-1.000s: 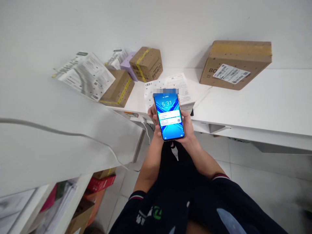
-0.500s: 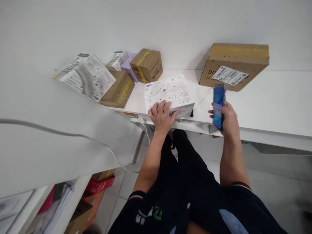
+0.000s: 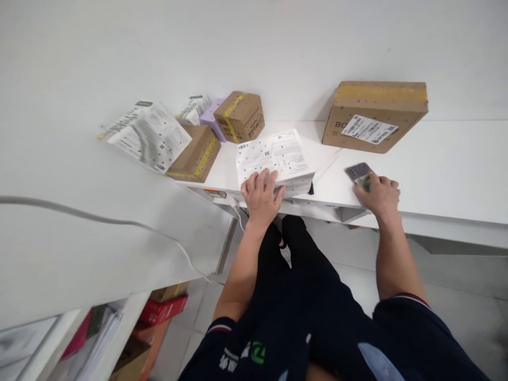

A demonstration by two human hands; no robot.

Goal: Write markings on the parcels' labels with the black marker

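The phone [image 3: 358, 170] had just come down from in front of the body to the table [image 3: 444, 174], where it lay with its camera side up, so its lit screen was out of sight. It sat right of the white printed box [image 3: 278, 156], in front of the large brown carton [image 3: 367, 119], and touched neither.

The right hand [image 3: 383, 198] was at the phone's near end, its thumb by the near edge and its other fingers bent around towards the far side; whether they pinched the phone or merely touched it, I cannot tell. The left hand, [image 3: 260, 200] which had held the phone too a moment earlier, rested on the front edge of the white printed box, fingers a little spread over the top and thumb apart from them near the front side. That change put the hands at two separate things, with the left hand free of the phone.

The large brown carton stood against the wall [image 3: 293, 63], its shipping label [image 3: 369, 129] facing the person. To the left, a small taped carton [image 3: 244, 116] stood beside a lilac box [image 3: 212, 120], and a white printed packet [image 3: 153, 135] leaned over a low brown carton [image 3: 198, 153]
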